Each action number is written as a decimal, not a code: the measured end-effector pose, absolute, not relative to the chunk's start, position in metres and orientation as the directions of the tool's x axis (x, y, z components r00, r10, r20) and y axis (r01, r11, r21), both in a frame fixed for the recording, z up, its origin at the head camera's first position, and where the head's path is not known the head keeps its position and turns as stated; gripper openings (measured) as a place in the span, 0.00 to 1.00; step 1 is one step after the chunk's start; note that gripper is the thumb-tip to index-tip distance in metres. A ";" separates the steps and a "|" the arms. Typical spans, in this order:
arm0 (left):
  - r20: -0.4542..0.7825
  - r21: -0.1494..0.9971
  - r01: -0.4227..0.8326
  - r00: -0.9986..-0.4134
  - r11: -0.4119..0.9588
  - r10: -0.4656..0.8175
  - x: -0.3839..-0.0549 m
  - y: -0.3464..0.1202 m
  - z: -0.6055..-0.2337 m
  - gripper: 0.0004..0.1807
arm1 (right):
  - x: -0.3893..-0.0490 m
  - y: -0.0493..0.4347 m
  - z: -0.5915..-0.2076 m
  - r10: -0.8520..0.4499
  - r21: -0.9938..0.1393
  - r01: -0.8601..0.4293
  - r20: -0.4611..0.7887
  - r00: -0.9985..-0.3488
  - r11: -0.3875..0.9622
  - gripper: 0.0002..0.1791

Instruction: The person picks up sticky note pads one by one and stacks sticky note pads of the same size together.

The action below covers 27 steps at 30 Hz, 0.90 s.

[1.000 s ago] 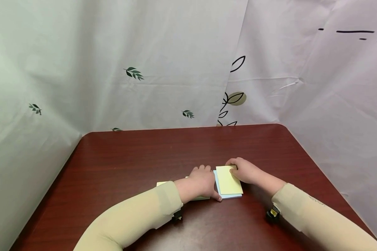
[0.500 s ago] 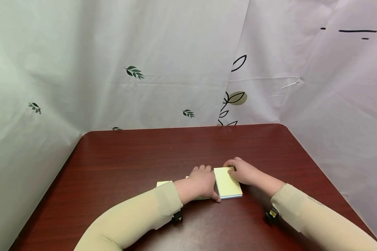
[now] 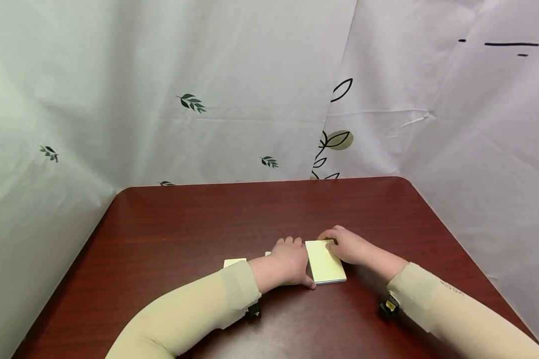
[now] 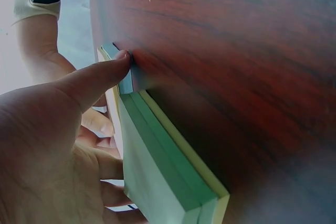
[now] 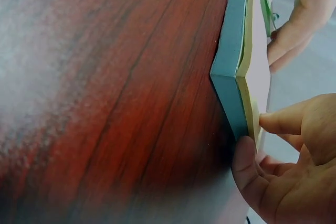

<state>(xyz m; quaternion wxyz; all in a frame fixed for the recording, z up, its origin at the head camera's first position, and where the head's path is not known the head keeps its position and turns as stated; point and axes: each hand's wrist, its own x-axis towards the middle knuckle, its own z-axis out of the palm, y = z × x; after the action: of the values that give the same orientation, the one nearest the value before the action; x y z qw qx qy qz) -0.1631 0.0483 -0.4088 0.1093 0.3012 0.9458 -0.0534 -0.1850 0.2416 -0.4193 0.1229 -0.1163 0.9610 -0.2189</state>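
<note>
My right hand grips a yellow sticky note pad that lies on top of a blue sticky note pad. In the right wrist view one digit is on the yellow top and another lies along the side of the pads. My left hand spans the neighbouring stack of green sticky note pads, its fingers reaching over to the far side. Its thumb touches the near edge of the blue pad at the corner. Under the green pads shows a yellow layer.
Another pale yellow pad shows partly behind the left forearm. The dark red wooden table carries everything. A white patterned curtain stands behind and at both sides. Each wrist wears a small black camera.
My right hand has shifted slightly left with the yellow pad, which now covers the blue pad's top almost fully. My left hand has stayed nearly still.
</note>
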 end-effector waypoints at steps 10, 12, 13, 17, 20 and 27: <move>-0.272 -0.038 0.598 -0.777 0.801 0.567 -0.161 0.049 -0.407 0.51 | -0.186 0.242 -0.419 -0.316 -0.451 -0.211 -0.169 -0.934 0.867 0.14; -0.274 -0.037 0.596 -0.778 0.802 0.565 -0.161 0.048 -0.407 0.51 | -0.186 0.241 -0.419 -0.311 -0.453 -0.205 -0.173 -0.934 0.868 0.14; -0.274 -0.035 0.594 -0.779 0.804 0.564 -0.161 0.048 -0.407 0.51 | -0.186 0.241 -0.419 -0.311 -0.452 -0.204 -0.175 -0.934 0.868 0.14; -0.266 -0.035 0.594 -0.781 0.804 0.565 -0.161 0.048 -0.407 0.51 | -0.185 0.240 -0.419 -0.294 -0.444 -0.191 -0.177 -0.939 0.875 0.14; -0.255 -0.036 0.596 -0.782 0.802 0.569 -0.161 0.047 -0.407 0.50 | -0.184 0.239 -0.418 -0.277 -0.436 -0.176 -0.179 -0.944 0.883 0.13; -0.235 -0.033 0.596 -0.785 0.802 0.574 -0.160 0.047 -0.407 0.47 | -0.182 0.238 -0.415 -0.261 -0.420 -0.163 -0.187 -0.947 0.893 0.12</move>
<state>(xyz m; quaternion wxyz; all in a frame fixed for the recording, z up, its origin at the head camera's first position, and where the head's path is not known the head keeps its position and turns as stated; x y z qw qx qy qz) -0.1601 0.0467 -0.4071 0.1074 0.3101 0.9432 -0.0526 -0.1816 0.2380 -0.4154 0.1200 -0.1097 0.9654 -0.2038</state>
